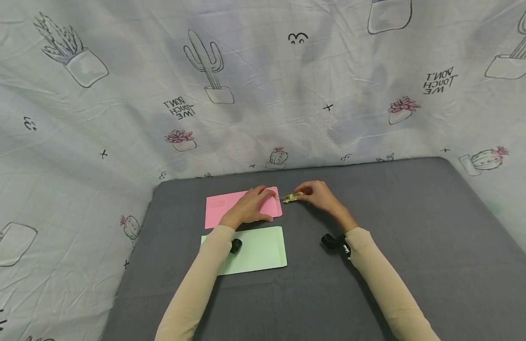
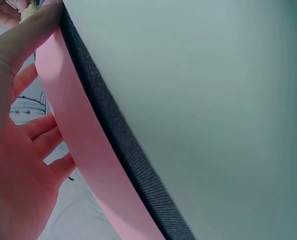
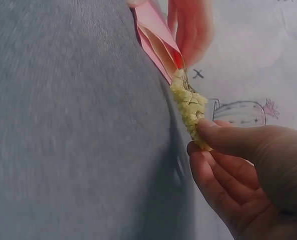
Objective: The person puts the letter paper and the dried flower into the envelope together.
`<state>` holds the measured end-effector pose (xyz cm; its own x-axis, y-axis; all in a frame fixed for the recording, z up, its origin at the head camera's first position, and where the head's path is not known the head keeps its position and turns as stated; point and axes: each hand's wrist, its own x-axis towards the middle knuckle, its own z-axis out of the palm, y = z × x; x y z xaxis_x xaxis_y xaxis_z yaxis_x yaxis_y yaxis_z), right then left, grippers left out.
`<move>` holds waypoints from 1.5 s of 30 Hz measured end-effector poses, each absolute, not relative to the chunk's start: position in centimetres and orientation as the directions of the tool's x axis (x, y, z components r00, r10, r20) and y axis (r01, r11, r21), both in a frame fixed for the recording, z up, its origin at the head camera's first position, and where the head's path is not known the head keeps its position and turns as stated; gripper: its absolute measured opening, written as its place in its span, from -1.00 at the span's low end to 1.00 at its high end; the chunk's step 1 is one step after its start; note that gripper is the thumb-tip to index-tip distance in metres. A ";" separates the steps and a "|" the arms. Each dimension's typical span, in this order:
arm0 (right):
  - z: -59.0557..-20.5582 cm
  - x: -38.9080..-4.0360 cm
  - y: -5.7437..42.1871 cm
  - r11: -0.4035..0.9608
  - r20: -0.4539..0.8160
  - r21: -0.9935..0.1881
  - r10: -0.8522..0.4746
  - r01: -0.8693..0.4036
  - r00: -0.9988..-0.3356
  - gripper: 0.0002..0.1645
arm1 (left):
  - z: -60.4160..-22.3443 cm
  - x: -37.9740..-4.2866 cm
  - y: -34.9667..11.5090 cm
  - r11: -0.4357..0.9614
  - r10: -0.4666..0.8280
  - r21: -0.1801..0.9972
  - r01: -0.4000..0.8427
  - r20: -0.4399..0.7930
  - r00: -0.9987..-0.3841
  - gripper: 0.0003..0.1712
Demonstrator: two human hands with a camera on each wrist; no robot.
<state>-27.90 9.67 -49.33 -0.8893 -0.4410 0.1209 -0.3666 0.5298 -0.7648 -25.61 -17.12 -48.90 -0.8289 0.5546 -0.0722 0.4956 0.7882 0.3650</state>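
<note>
Near the back of the table lies a pink envelope, its open end facing right. My left hand spans it near that end, thumb at the near edge and fingers at the far edge. The right wrist view shows the envelope's mouth gaping. Between thumb and fingertips, my right hand pinches a sprig of small pale yellow flowers. Its thin stems point left to the envelope's mouth, with the flower head outside it.
A pale green envelope lies in front of the pink one, partly under the left forearm. Both rest on a dark grey cloth-covered table. A white curtain with plant drawings hangs behind. Black wrist cameras sit under the sleeves.
</note>
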 end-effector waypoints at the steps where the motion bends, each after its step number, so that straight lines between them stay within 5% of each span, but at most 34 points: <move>1: -49.3 -27.9 9.5 0.526 0.125 -0.765 -0.444 -0.371 -0.887 -0.74 | -48.9 -25.6 -17.1 0.790 0.553 0.363 0.494 -0.075 -0.830 -0.09; 45: -50.0 -27.2 5.5 0.528 0.104 -0.764 -0.466 -0.370 -0.879 -0.82 | -48.5 -24.8 -16.8 0.806 0.540 0.353 0.474 -0.113 -0.834 -0.09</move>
<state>-27.16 5.53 -50.04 -0.8786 -0.4662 0.1035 -0.3704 0.5283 -0.7640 -24.79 -16.82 -48.48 -0.8341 0.5400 -0.1126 0.4744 0.8065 0.3529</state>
